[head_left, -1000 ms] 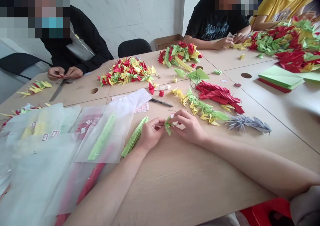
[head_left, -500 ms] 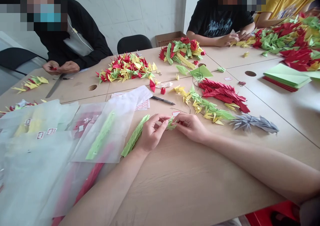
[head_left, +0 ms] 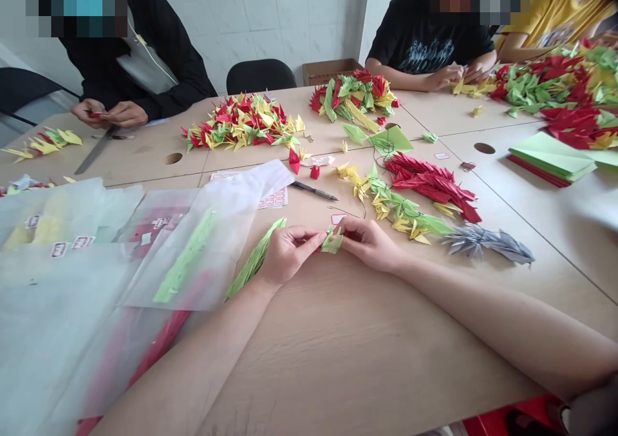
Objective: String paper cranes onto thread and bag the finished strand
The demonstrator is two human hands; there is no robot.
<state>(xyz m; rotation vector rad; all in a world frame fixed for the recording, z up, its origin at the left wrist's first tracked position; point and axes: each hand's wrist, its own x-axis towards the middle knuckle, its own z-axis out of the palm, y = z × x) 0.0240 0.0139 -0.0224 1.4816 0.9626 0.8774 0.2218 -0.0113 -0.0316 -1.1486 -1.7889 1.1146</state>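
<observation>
Both left hand (head_left: 284,255) and right hand (head_left: 369,246) pinch one folded green paper (head_left: 331,243) between them, apparently mid-shaping; the next crease likely calls for a steady hold.

The pen (head_left: 315,191) is black; the table (head_left: 357,352) under it is pale tan with faint grain. On the near side of the pen, the folded paper (head_left: 331,243) is light green. Left of the pen, the label sheet (head_left: 278,198) is white with red boxes, and the bags (head_left: 87,333) are cloudy white. Right of it, the string (head_left: 396,205) mixes yellow and green, the bundle (head_left: 432,183) is red, the tassel (head_left: 487,245) grey. Beyond it, the heap (head_left: 244,124) mottles red, yellow and green.
</observation>
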